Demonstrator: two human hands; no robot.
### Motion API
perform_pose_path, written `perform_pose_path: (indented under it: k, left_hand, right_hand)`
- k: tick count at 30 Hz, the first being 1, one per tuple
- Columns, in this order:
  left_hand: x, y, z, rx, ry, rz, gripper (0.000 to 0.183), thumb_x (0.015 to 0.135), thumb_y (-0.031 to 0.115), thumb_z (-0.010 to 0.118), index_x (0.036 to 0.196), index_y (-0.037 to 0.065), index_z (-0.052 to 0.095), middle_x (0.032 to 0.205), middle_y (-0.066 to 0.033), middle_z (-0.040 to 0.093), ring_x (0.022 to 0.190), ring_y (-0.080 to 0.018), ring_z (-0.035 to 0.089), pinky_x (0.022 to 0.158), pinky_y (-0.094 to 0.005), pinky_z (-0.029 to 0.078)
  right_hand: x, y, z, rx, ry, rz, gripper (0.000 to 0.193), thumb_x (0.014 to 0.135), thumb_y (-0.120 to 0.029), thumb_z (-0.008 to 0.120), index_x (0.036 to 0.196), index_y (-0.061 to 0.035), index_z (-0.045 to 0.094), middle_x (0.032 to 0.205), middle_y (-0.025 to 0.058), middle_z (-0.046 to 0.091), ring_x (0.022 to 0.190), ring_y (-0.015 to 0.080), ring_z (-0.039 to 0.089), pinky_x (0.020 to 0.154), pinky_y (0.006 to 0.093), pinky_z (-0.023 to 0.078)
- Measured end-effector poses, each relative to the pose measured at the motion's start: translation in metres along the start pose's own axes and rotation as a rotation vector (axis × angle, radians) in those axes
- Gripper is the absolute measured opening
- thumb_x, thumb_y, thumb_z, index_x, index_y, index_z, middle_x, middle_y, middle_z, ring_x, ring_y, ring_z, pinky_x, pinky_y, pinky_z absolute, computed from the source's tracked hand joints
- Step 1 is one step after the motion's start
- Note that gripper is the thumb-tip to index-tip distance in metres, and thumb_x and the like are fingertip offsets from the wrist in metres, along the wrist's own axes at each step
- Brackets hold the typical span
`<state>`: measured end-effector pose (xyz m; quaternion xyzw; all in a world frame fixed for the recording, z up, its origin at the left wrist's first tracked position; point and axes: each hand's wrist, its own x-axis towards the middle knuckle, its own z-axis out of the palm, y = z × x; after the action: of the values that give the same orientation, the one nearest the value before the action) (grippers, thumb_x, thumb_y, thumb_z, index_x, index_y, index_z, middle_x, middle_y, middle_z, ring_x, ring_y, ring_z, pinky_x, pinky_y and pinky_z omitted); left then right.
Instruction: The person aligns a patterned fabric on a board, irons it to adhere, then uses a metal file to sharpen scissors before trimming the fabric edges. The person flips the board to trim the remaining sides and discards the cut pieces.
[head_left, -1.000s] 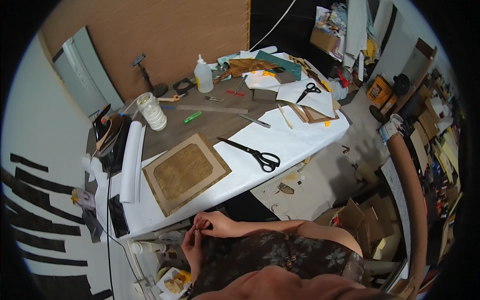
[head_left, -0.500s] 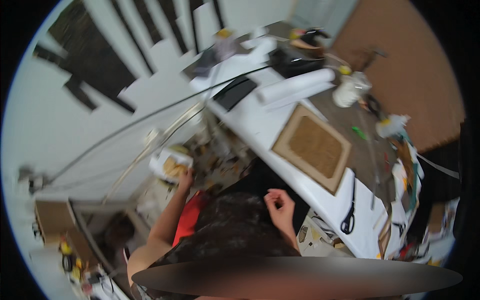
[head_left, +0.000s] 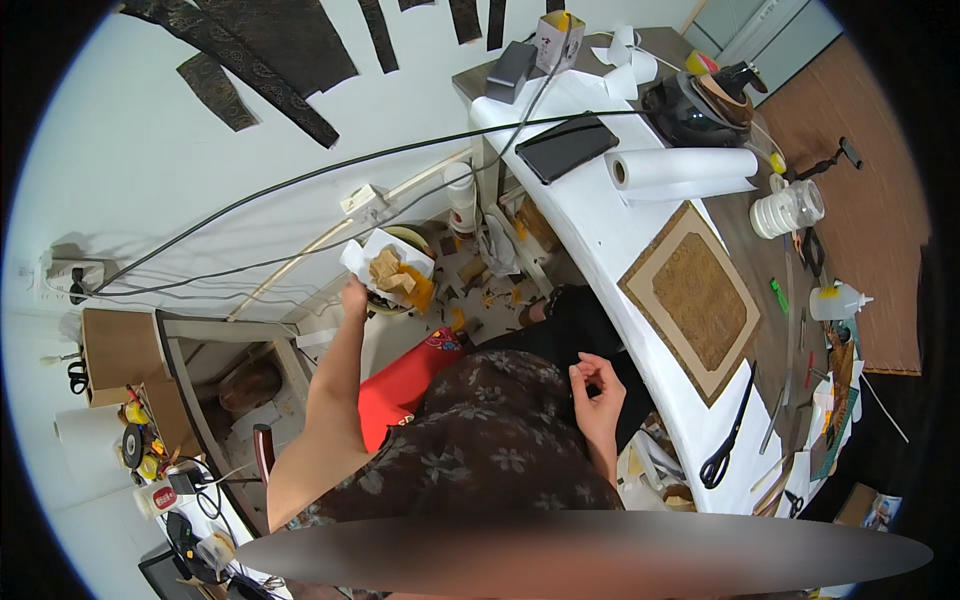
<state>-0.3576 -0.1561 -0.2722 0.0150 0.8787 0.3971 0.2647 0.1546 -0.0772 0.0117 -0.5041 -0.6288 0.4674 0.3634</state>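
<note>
At the left, my left hand is beside the near left edge of a bin on the floor. White paper, a crumpled tan piece and an orange-yellow scrap lie heaped on top of the bin. The hand's fingers are mostly hidden, so whether they grip the paper or the rim I cannot tell. My right hand hovers in front of my body, left of the table edge. Its fingers are loosely bent, with the thumb apart and nothing held.
On the white-covered table lie a framed brown panel, black scissors, a paper roll and a black tablet-like slab. Scraps litter the floor. A black cable crosses above the bin. A low cabinet stands left.
My left hand has shifted leftward along the heap, which stays on the bin. My right hand's fingers have loosened from a rounder curl. The whole view has turned and become sharper.
</note>
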Motion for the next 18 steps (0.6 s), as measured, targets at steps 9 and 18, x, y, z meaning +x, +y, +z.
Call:
perform_pose_path:
  k: [9,18]
  left_hand:
    - [0.018,0.003,0.047,0.143,0.176,0.243,0.058,0.086,0.016,0.068,0.138,0.004,0.043,0.123,-0.0256,0.059,0.1,-0.0338,0.065,0.087,-0.0413,0.053]
    - [-0.019,-0.021,0.073,0.635,0.128,0.602,0.053,0.092,0.038,0.059,0.137,0.01,0.054,0.153,-0.018,0.039,0.142,-0.0388,0.033,0.115,-0.0571,0.025]
  right_hand:
    - [-0.013,0.007,-0.001,-0.134,0.031,0.016,0.019,0.089,-0.001,0.071,0.107,0.0012,0.066,0.082,0.007,0.066,0.074,0.0116,0.063,0.071,0.0256,0.052]
    - [0.007,-0.001,0.029,-0.204,-0.015,0.161,0.02,0.089,-0.004,0.072,0.107,0.0013,0.067,0.083,0.0072,0.067,0.075,0.0118,0.063,0.072,0.0261,0.053]
